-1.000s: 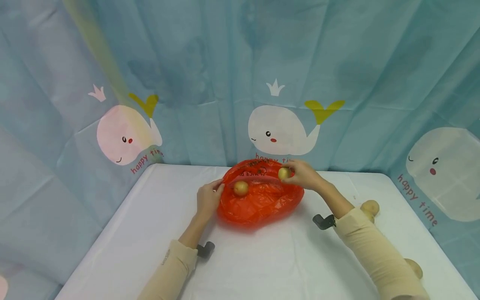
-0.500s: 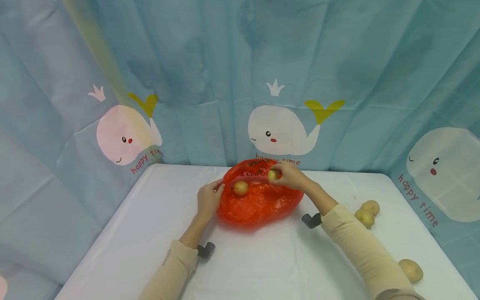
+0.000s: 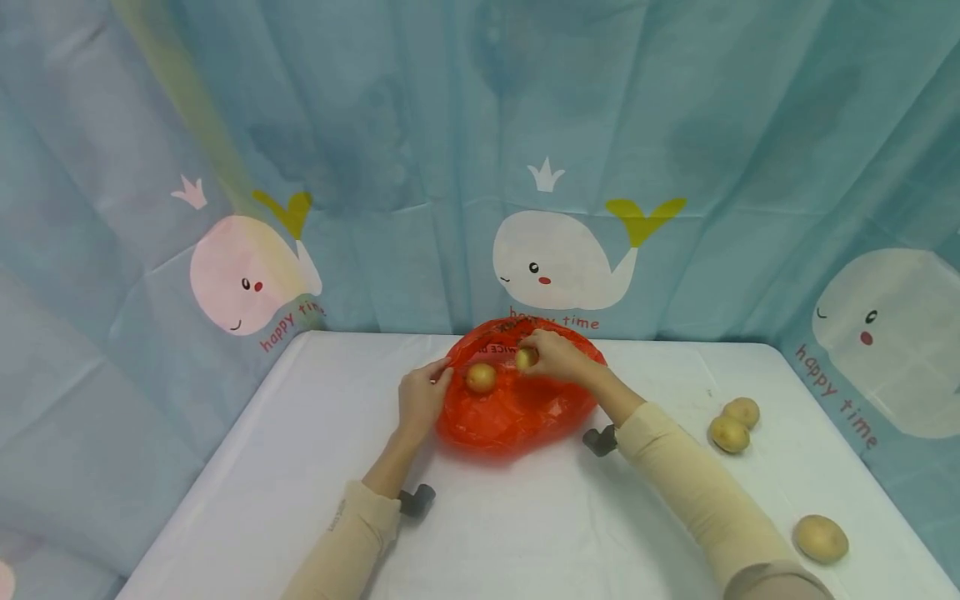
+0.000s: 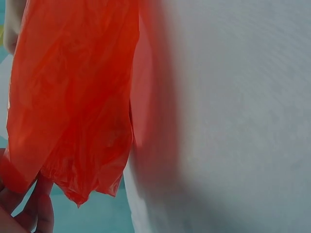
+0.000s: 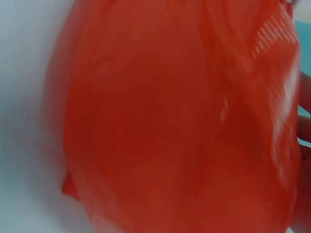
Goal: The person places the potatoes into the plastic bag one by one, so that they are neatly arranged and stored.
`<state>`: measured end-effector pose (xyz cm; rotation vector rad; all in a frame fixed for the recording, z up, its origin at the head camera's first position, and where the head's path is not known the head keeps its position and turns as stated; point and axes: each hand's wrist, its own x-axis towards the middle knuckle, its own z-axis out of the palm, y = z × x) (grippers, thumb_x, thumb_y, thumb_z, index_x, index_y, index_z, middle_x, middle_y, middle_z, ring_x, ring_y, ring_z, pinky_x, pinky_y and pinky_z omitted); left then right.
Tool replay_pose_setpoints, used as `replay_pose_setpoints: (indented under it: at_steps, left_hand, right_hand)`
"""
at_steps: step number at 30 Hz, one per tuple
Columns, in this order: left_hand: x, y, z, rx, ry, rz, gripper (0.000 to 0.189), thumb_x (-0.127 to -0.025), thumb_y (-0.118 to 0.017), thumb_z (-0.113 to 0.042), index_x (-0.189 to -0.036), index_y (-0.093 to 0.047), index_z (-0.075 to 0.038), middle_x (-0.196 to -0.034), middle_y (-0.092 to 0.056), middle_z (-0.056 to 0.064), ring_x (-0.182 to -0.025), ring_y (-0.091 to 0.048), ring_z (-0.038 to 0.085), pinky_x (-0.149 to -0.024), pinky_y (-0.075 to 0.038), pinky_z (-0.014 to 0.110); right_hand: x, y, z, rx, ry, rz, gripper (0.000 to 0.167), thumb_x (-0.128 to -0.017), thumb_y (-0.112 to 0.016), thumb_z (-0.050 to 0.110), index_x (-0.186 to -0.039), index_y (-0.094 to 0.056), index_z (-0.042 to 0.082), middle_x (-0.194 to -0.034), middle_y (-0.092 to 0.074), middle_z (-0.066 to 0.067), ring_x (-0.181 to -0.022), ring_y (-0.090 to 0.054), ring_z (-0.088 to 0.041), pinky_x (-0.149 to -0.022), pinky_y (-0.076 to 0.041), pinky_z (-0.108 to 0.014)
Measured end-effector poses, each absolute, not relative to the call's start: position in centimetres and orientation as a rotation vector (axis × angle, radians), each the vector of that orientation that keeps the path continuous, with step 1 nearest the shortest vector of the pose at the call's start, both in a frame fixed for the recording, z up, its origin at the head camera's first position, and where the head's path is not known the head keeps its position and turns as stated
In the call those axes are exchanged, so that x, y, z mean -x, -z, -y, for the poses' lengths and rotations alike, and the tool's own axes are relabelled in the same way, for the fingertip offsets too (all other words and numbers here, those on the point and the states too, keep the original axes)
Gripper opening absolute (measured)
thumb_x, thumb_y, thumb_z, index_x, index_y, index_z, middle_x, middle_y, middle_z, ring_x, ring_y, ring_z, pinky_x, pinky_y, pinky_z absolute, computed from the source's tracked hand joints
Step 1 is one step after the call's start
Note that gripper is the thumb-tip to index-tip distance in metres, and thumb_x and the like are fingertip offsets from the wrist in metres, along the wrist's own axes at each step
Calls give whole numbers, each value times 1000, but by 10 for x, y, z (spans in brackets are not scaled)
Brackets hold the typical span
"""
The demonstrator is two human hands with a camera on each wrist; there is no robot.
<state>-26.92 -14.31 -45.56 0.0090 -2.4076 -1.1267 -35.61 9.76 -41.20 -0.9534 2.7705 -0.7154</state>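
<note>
A red plastic bag [image 3: 517, 417] lies spread with its mouth up near the far edge of the table. My left hand [image 3: 422, 398] pinches the left side of its rim; in the left wrist view the fingers [image 4: 44, 213] hold the red film. One potato [image 3: 481, 377] rests in the bag's mouth, close to that hand. Over the opening my right hand [image 3: 557, 358] grips a second potato [image 3: 527, 359], partly hidden by the fingers. Red film [image 5: 180, 116] fills most of the right wrist view, with fingertips at its right edge.
Toward the table's right side two potatoes [image 3: 730, 434] lie touching. Nearer the front right is a larger potato [image 3: 821, 538]. A blue curtain [image 3: 420, 167] with whale prints hangs behind the white-covered table [image 3: 525, 533].
My right hand has moved left with its potato, from the bag's right rim to over the opening. The left hand keeps its hold on the rim, almost still.
</note>
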Motion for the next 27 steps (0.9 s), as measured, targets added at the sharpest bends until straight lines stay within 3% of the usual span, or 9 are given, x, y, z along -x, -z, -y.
replay_pose_setpoints:
  at_steps: [9, 13, 20, 27]
  left_hand:
    - [267, 455, 141, -27, 1164, 2423, 27, -94, -64, -15, -118, -70, -5, -108, -74, 14, -89, -69, 27, -81, -60, 38]
    - [267, 457, 143, -44, 1156, 2437, 28, -94, -64, -16, -120, -69, -5, -110, -74, 14, -92, -69, 28, -84, -60, 39]
    - [267, 458, 146, -40, 1153, 2443, 29, -95, -64, -17, -121, -69, -5, -110, -73, 14, -92, -69, 27, -85, -60, 39]
    - [269, 457, 148, -29, 1124, 2435, 27, -95, -64, -16, -118, -70, -5, -107, -74, 14, -87, -68, 26, -81, -60, 38]
  right_hand:
    - [366, 427, -85, 1025, 707, -2725, 40, -84, -71, 20, -117, -66, -1, -114, -65, -13, -99, -56, -25, -90, -53, -34]
    - [370, 434, -78, 1014, 659, -2735, 39, -84, -72, 19, -117, -67, 0, -118, -67, -14, -114, -58, -30, -99, -51, -39]
    - [366, 431, -64, 947, 625, -2726, 33, -86, -71, 16, -116, -67, 3, -98, -60, -7, -91, -52, -21, -82, -47, -30]
    - [370, 442, -61, 865, 668, -2684, 18, -87, -68, 12, -104, -66, 6, -86, -54, -7, -82, -53, -20, -72, -44, -26]
